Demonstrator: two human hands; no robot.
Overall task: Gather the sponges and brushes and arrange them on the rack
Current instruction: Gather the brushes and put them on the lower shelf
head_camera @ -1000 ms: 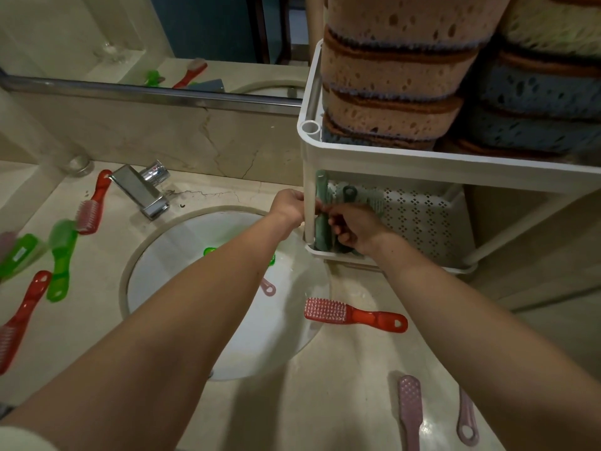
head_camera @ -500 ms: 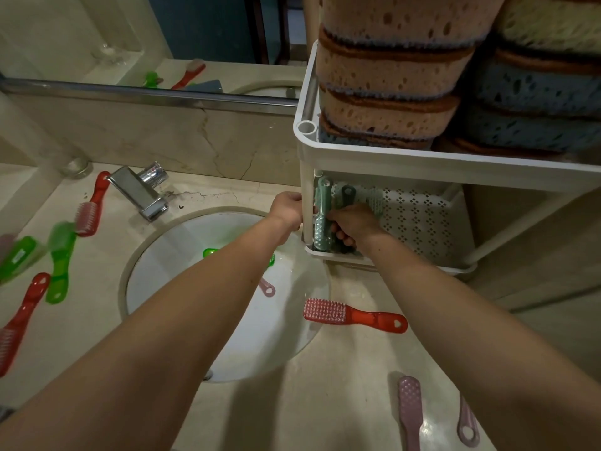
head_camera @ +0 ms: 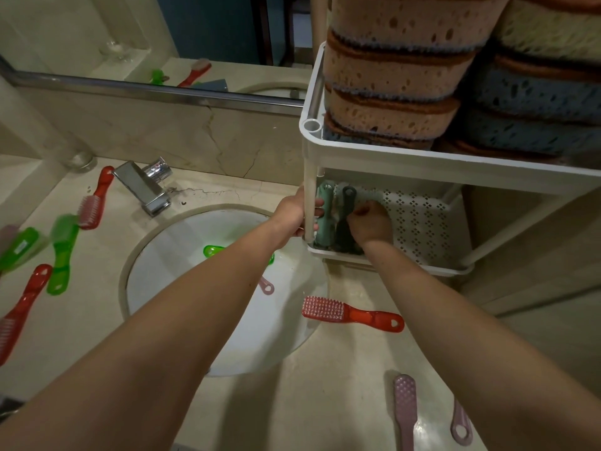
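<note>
Dark brush (head_camera: 345,219) deeper in rack (head_camera: 455,168), between hands (head_camera: 370,222)

Sponges (head_camera: 400,70) sit stacked on the white rack (head_camera: 422,164) — top shelf. A teal brush (head_camera: 326,213) and a dark brush (head_camera: 346,219) stand upright in its lower tray.

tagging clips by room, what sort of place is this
Most likely a bathroom: a marble vanity counter with an inset round sink, a chrome faucet and a wall mirror above it.

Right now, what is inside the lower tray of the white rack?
A light green brush and a dark brush stand at its left end. The right hand hides anything beside them.
</note>
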